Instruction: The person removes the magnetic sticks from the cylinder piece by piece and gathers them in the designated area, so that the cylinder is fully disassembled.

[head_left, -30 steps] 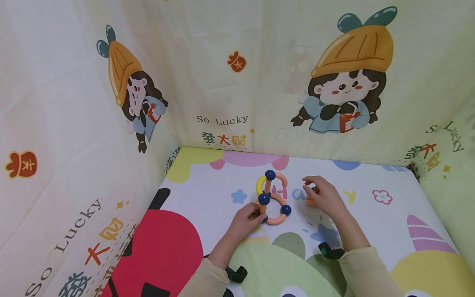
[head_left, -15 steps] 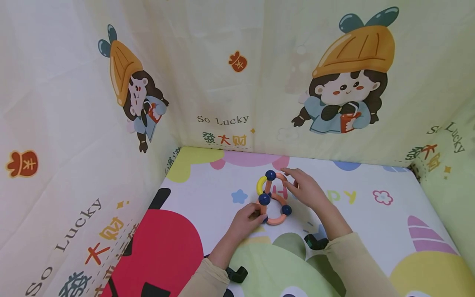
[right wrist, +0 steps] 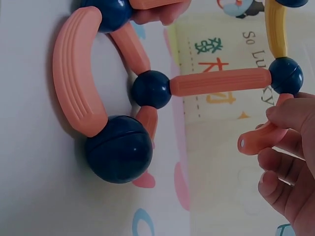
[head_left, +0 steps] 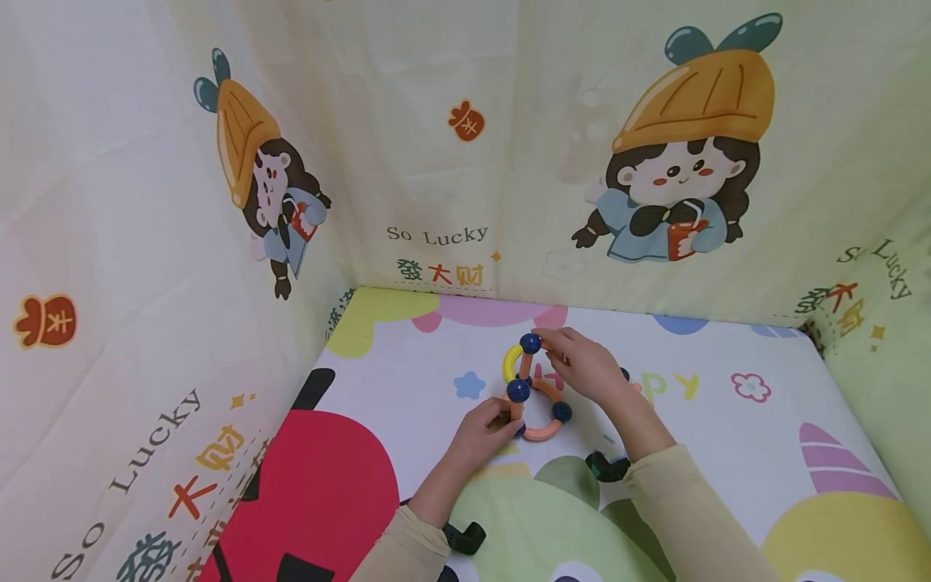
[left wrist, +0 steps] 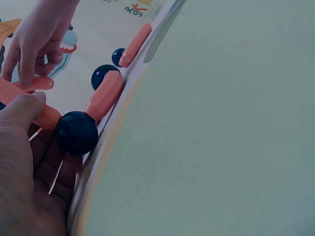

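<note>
A toy structure of dark blue magnetic balls and orange rods stands on the printed mat. My left hand (head_left: 483, 432) grips an upright orange rod (left wrist: 48, 117) at its near side, with a blue ball (left wrist: 76, 132) at the rod's end. Curved rods (head_left: 540, 434) form a ring at the base. A straight rod (right wrist: 221, 81) rises to a top ball (right wrist: 286, 75), which also bears a yellow curved rod (right wrist: 275, 29). My right hand (head_left: 589, 368) pinches an orange curved rod (right wrist: 258, 139); one end meets the top ball, while the other end is free.
Behind my right wrist, a loose-looking blue ball (head_left: 624, 373) and an orange piece (head_left: 637, 388) show in part. Printed cloth walls (head_left: 538, 178) enclose the mat (head_left: 756, 436) at the back and sides.
My right hand has moved left from beside the orange and blue pieces to the curved rod at the top ball and now pinches it. My left hand keeps its grip in place.
</note>
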{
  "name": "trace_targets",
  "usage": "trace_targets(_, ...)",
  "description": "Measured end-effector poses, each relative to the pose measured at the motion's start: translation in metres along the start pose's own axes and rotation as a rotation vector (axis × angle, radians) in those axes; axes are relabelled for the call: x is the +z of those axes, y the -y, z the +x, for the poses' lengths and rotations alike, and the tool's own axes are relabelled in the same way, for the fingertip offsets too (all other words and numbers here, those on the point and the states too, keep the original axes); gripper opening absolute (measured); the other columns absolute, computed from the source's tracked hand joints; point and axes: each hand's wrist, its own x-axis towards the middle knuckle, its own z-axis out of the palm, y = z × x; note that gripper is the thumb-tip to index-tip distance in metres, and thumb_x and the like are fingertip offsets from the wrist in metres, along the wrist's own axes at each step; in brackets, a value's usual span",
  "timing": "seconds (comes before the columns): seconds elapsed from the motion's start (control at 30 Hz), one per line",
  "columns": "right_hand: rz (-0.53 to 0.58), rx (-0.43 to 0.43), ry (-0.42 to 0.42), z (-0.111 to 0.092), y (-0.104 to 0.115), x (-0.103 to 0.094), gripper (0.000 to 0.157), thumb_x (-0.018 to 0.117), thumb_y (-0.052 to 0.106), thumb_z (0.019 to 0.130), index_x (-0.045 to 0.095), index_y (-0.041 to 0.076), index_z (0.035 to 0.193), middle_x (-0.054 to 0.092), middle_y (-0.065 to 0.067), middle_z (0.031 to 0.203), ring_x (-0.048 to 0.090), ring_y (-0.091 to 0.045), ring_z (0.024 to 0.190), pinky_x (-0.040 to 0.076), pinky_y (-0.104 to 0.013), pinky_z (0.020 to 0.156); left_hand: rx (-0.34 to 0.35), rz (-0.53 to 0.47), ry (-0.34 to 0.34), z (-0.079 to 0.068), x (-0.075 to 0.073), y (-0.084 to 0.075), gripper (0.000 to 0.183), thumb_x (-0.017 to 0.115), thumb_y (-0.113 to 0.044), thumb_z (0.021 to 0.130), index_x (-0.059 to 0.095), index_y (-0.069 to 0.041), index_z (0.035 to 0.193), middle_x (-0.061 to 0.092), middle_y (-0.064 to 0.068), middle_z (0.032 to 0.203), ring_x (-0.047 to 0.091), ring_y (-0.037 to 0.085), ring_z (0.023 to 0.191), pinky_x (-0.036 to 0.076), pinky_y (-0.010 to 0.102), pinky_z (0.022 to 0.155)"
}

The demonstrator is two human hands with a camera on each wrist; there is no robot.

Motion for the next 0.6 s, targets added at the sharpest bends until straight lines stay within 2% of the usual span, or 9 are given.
trace_targets(0.33, 0.060, 0.008, 0.009, 0.0004, -0.0001, 0.0019, 0.047, 0.059, 0.017, 0.099, 0.051, 0.028, 0.143, 0.063, -0.006, 0.117, 0.057, -0.021, 0.088, 0.055, -0.039, 0.080, 0.023, 0.006, -0.006, 0.0003, -0.0003, 0.0013, 0.027, 0.063, -0.045, 0.095, 0.067, -0.021, 0.106, 0.065, -0.007, 0.103, 0.057, 0.005, 0.087, 0.050, 0.021, 0.079)
trace_targets(0.6, 0.081, 0.026, 0.027, 0.0013, -0.0008, 0.0035, 0.047, 0.058, 0.017, 0.099, 0.050, 0.029, 0.144, 0.063, -0.006, 0.114, 0.055, -0.021, 0.087, 0.054, -0.037, 0.078, 0.016, 0.017, -0.004, 0.0010, -0.0009, 0.0006, 0.029, 0.063, -0.047, 0.095, 0.067, -0.021, 0.107, 0.065, -0.007, 0.104, 0.056, 0.006, 0.087, 0.050, 0.021, 0.078)
